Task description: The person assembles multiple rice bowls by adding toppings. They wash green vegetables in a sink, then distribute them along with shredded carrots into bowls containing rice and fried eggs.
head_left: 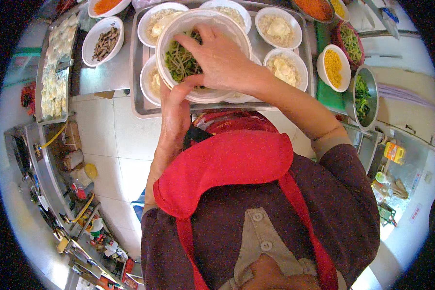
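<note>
Steel tray (139, 72) carries the small bowls just beyond our hands, and above it we hold the big white bowl (204, 57). Our left hand (175, 113) comes up from below, thumb against the near wall, so the bowl rests in that grip. Our right hand (222, 60) reaches over the rim, fingers curled narrow into the greens (180, 62) inside; we cannot tell whether they pinch any.

We judge the bowl light, thin and stiff, perhaps slick at the wall, so it is best taken from under with a thumb on the rim. The greens look soft, limp and damp, likely to cling, and a loose fingertip pinch should suit them.

Our right hand hides much of the bowl's inside. The bowl covers the small bowls under it, and the left fingers beneath it cannot be seen.
</note>
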### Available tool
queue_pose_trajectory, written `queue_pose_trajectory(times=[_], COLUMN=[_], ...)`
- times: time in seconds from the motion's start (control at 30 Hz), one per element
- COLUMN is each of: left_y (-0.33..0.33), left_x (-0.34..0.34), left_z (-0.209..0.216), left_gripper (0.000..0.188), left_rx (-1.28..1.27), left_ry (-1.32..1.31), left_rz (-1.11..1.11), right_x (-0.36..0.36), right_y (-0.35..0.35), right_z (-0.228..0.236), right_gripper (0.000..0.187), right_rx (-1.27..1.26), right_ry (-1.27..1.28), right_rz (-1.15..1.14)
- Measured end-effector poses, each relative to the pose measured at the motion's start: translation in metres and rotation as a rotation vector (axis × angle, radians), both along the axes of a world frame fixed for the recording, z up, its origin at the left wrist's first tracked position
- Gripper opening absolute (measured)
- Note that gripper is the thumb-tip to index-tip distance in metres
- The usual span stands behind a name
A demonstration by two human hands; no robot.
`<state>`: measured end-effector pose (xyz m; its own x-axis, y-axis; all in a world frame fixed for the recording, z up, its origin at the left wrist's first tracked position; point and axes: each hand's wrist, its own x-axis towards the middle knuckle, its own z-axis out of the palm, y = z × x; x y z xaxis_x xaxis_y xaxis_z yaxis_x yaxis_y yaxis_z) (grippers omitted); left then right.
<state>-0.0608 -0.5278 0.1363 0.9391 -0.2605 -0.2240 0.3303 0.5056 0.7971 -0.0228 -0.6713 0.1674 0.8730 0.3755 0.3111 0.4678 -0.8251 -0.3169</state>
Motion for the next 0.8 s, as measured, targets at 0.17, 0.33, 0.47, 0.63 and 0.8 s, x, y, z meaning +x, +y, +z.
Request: queue_pose_trajectory(times=[0.17, 0.33, 0.47, 0.63, 0.8], left_y=[0.020, 0.037, 0.053, 0.064, 0.065], left_x=[-0.012, -0.010, 0.002, 0.010, 0.010], left_z=[-0.004, -0.016, -0.015, -0.020, -0.009], left_gripper=[0.063, 0.053, 0.051, 0.050, 0.049], left_rx=[-0.089, -0.247, -0.218, -0.237, -0.196], left_ry=[0.096, 0.284, 0.237, 0.216, 0.192], left_rz=[0.012, 0.012, 0.055, 0.035, 0.007], right_x=[0.002, 0.015, 0.026, 0.019, 0.009], right_y=[0.027, 0.017, 0.019, 0.021, 0.041], right_z=[-0.002, -0.002, 0.025, 0.052, 0.024], right_gripper=[0.055, 0.045, 0.041, 0.050, 0.066], right_rx=[-0.063, 0.043, 0.214, 0.110, -0.255], right_ry=[0.270, 0.286, 0.158, 0.284, 0.021], right_rz=[0.064, 0.013, -0.042, 0.033, 0.340])
